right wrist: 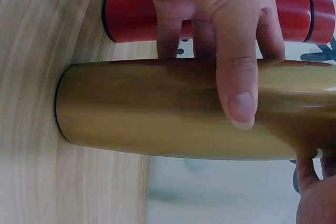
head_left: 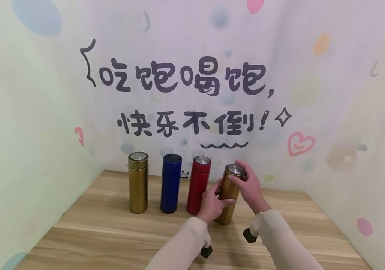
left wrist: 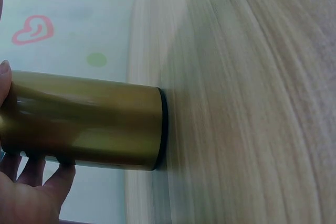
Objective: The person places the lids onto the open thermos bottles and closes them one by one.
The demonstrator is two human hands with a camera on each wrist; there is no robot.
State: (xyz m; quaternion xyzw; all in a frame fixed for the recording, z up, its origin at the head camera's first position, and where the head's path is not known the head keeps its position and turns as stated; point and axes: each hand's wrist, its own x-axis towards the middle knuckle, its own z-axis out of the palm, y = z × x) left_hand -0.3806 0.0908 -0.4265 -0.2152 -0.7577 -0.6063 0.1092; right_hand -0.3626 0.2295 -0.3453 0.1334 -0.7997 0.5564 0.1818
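A gold thermos stands on the wooden table at the right end of a row, tilted slightly in the head view. Its body is gripped by my left hand, thumb across the front, other fingers around the left side. Up at the lid, my right hand holds the rim from the right, with thumb in front. In the right wrist view the thermos lies across the picture, the left hand over it. The left wrist view shows its base against the tabletop.
Left of the held thermos stand a red thermos, a blue thermos and another gold thermos. The red one is close beside my left hand. A printed cloth wall rises behind the table.
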